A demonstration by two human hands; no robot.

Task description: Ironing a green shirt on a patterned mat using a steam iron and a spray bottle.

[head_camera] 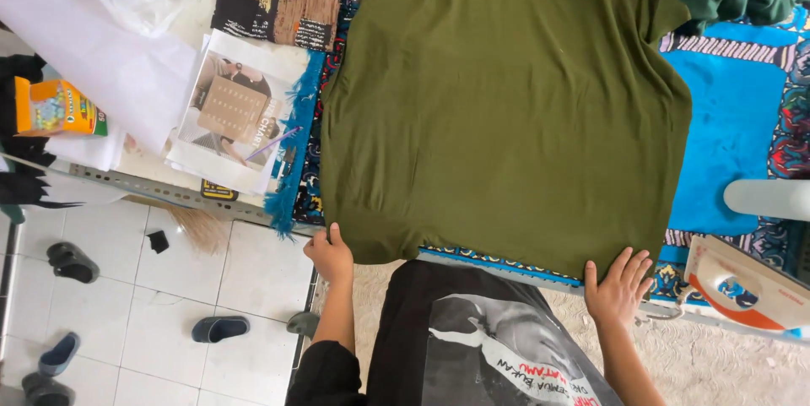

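Olive garment [506,110] spread flat on table [734,110]. Left hand [329,256] clenched on its near hem corner; right hand [618,289] released, palm flat on hem. Possible snag: iron [747,288] just right of garment, liable to be knocked.

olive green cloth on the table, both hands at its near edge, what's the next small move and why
Probably slide both hands outward along the hem to flatten it. The olive green cloth lies spread over the blue patterned mat, the left hand grips its near corner, the right hand lies flat on the edge, and the white and orange iron sits beside it.
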